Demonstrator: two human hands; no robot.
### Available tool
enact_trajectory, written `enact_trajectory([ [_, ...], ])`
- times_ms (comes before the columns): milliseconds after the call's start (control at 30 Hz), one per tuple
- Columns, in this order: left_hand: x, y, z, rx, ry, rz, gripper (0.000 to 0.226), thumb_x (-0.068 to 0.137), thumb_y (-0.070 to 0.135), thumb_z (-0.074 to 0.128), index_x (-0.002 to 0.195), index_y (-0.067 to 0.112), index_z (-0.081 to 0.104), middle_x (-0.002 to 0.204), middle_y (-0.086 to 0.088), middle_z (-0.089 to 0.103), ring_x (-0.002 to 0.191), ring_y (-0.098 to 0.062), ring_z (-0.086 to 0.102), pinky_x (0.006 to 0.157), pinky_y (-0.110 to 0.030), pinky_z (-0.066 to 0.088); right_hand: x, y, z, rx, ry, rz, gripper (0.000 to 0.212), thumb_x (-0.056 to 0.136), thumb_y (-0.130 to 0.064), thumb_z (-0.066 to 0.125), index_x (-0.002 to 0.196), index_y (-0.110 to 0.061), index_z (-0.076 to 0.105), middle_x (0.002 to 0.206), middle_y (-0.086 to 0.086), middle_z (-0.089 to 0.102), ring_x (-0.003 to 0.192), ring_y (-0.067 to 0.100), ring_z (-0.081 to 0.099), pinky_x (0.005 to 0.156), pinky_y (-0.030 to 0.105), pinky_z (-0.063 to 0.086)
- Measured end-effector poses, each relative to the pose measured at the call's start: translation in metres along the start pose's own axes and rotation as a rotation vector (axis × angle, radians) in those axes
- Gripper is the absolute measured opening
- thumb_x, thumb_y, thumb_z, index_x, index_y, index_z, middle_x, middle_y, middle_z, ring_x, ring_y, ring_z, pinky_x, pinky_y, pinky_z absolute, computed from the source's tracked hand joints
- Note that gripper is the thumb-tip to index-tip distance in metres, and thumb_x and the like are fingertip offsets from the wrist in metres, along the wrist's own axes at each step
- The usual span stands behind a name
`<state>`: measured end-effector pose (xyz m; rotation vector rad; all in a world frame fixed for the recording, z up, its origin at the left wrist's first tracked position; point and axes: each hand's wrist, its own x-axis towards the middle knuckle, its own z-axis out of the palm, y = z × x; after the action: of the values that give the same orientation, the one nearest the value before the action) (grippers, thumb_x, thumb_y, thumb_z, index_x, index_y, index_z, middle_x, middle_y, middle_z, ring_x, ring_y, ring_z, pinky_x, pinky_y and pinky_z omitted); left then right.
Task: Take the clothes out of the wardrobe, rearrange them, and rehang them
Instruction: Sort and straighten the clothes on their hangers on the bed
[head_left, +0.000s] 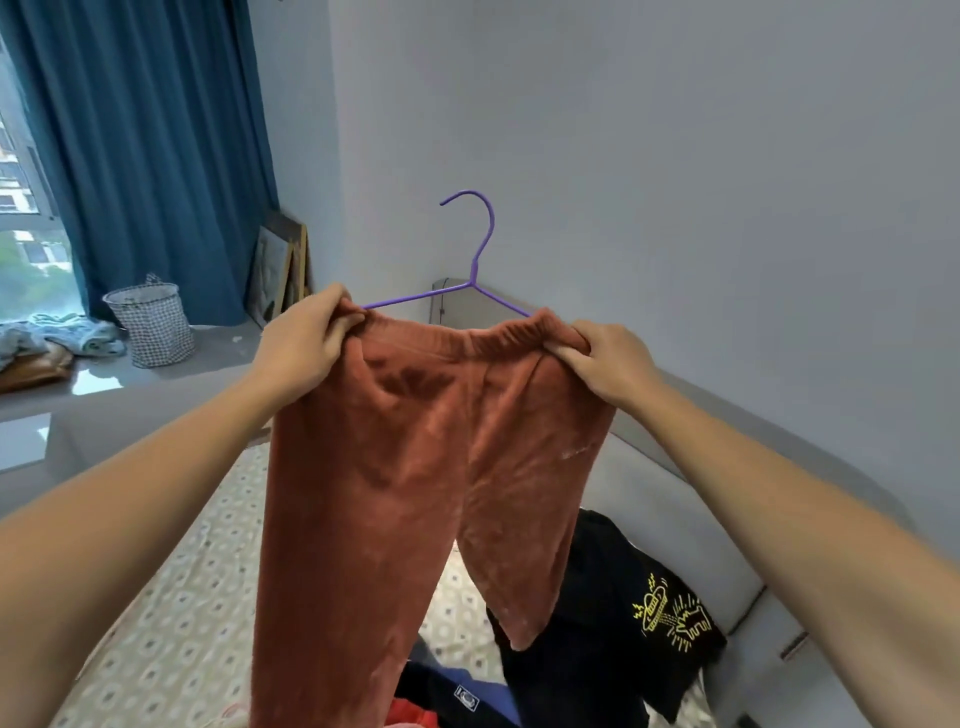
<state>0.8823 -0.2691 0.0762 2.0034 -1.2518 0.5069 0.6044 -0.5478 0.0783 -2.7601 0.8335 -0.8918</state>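
Soft daylight is coming in through the window (31, 249) at the left, leaving the pale wall (675, 156) evenly lit with only faint shadows. The wide lens is bending the edges outward, and fine detail is looking slightly smeared throughout.

Bed (171, 623) with pale patterned cover, black printed T-shirt (623, 623) heaped at its right side, dark blue (467, 696) and red garments (410, 719) beside it

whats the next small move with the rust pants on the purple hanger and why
Probably settle the waistband evenly on the hanger. The left hand and right hand each pinch a waistband corner of the rust pants at the ends of the purple hanger, and the legs hang free.
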Motion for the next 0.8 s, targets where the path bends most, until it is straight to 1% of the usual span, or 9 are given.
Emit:
enact_trajectory([
  [67, 0.011, 0.022, 0.013, -0.013, 0.010, 0.012, 0.013, 0.104, 0.034, 0.055, 0.097, 0.025, 0.050, 0.100, 0.000, 0.071, 0.094, -0.031, 0.064, 0.073, -0.042, 0.045, 0.002, 0.019, -0.011, -0.007, 0.001, -0.019, 0.040, 0.096, -0.062, 0.059, 0.088, -0.024, 0.054, 0.091, 0.003, 0.068, 0.089, 0.032, 0.063, 0.067, 0.038, 0.037],
  [167, 0.025, 0.057, 0.035, -0.025, 0.036, 0.012, 0.016, 0.105, 0.033, 0.057, 0.094, 0.026, 0.047, 0.098, -0.003, 0.071, 0.092, -0.033, 0.064, 0.070, -0.041, 0.043, 0.003, 0.043, -0.027, 0.101, -0.002, -0.064, 0.042, 0.090, -0.067, 0.062, 0.103, -0.028, 0.053, 0.097, -0.002, 0.067, 0.089, 0.024, 0.061, 0.075, 0.039, 0.046],
  [233, 0.031, 0.079, 0.049, -0.028, 0.044, 0.007, 0.017, 0.105, 0.033, 0.057, 0.093, 0.026, 0.046, 0.096, -0.004, 0.071, 0.090, -0.034, 0.063, 0.070, -0.042, 0.042, 0.004, 0.064, -0.039, 0.150, 0.018, -0.098, 0.041, 0.092, -0.068, 0.058, 0.113, -0.034, 0.054, 0.102, -0.004, 0.069, 0.093, 0.022, 0.062, 0.080, 0.039, 0.049],
  [333, 0.038, 0.110, 0.072, -0.015, 0.047, 0.008, 0.015, 0.105, 0.034, 0.057, 0.097, 0.023, 0.049, 0.095, -0.002, 0.070, 0.089, -0.034, 0.063, 0.069, -0.041, 0.041, 0.012, 0.100, -0.056, 0.127, 0.055, -0.156, 0.034, 0.101, -0.062, 0.049, 0.126, -0.040, 0.055, 0.107, -0.001, 0.073, 0.101, 0.027, 0.067, 0.088, 0.043, 0.053],
  [400, 0.042, 0.129, 0.089, 0.002, 0.050, 0.004, 0.014, 0.104, 0.035, 0.056, 0.099, 0.023, 0.051, 0.095, -0.001, 0.069, 0.089, -0.033, 0.063, 0.069, -0.042, 0.043, 0.017, 0.124, -0.063, 0.085, 0.062, -0.195, 0.028, 0.104, -0.058, 0.047, 0.120, -0.036, 0.055, 0.099, 0.000, 0.072, 0.096, 0.029, 0.067, 0.084, 0.044, 0.054],
  [500, 0.044, 0.152, 0.110, 0.033, 0.080, -0.024, 0.013, 0.104, 0.035, 0.056, 0.100, 0.025, 0.050, 0.096, 0.000, 0.070, 0.090, -0.034, 0.063, 0.071, -0.045, 0.047, 0.020, 0.165, -0.071, 0.051, 0.048, -0.239, 0.021, 0.105, -0.051, 0.050, 0.106, -0.030, 0.052, 0.083, -0.006, 0.064, 0.085, 0.028, 0.064, 0.075, 0.043, 0.052],
  [633, 0.038, 0.176, 0.130, 0.037, 0.084, -0.068, 0.011, 0.104, 0.036, 0.057, 0.101, 0.026, 0.051, 0.101, -0.001, 0.071, 0.094, -0.036, 0.064, 0.076, -0.052, 0.052, 0.018, 0.221, -0.074, 0.062, 0.004, -0.216, 0.024, 0.104, -0.050, 0.053, 0.099, -0.027, 0.048, 0.073, -0.009, 0.057, 0.073, 0.025, 0.059, 0.068, 0.042, 0.049],
  [700, 0.033, 0.187, 0.138, 0.017, 0.062, -0.069, 0.012, 0.104, 0.036, 0.057, 0.101, 0.026, 0.051, 0.100, 0.000, 0.070, 0.093, -0.033, 0.064, 0.077, -0.053, 0.053, 0.017, 0.237, -0.072, 0.098, -0.001, -0.204, 0.023, 0.103, -0.050, 0.055, 0.101, -0.029, 0.046, 0.075, -0.009, 0.060, 0.073, 0.025, 0.060, 0.068, 0.041, 0.049],
  [800, 0.027, 0.205, 0.146, 0.021, -0.012, -0.064, 0.014, 0.105, 0.039, 0.055, 0.100, 0.027, 0.049, 0.096, 0.003, 0.066, 0.090, -0.027, 0.062, 0.077, -0.051, 0.052, 0.013, 0.253, -0.070, 0.184, -0.007, -0.129, 0.028, 0.098, -0.060, 0.056, 0.109, -0.034, 0.052, 0.094, -0.004, 0.071, 0.084, 0.023, 0.065, 0.077, 0.040, 0.051],
])
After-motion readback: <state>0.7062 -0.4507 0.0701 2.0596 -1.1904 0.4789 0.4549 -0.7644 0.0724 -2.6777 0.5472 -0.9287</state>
